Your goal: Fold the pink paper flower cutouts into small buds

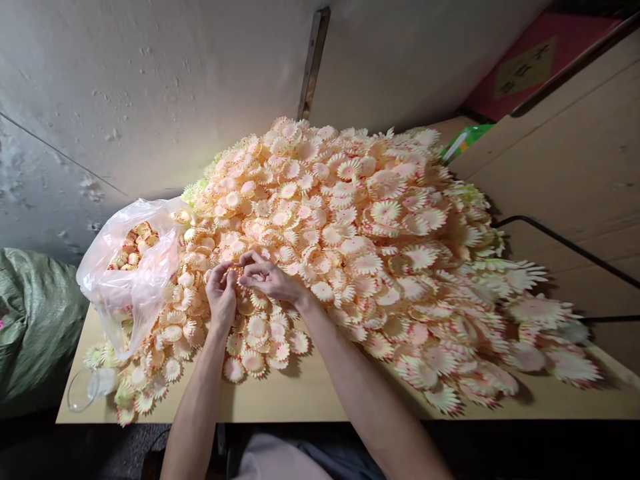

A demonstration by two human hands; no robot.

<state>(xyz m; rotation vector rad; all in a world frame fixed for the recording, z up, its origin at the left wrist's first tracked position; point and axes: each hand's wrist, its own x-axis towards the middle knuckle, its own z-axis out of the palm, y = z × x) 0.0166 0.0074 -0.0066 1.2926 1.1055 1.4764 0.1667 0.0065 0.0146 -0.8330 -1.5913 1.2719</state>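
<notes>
My left hand (221,293) is closed in a pinch, thumb and fingertips together, over the heap of artificial flower petal pieces (320,233). Facing it, my right hand (269,277) pinches at the same spot, its fingers bent. Between the fingertips shows a small, orange-tinged petal piece (237,271), partly hidden by the fingers. The pieces in the heap are round, pale cream to pink, with toothed, red-tipped edges. Just below my hands a smaller cluster of these pieces (255,340) lies on the table.
Left of the heap stands an open clear plastic bag (125,280) holding small stacked petal pieces (135,247). A transparent cup (90,390) lies on its side at the table's (290,407) left corner. A green woven sack (35,327) sits beside the table; a wall rises behind.
</notes>
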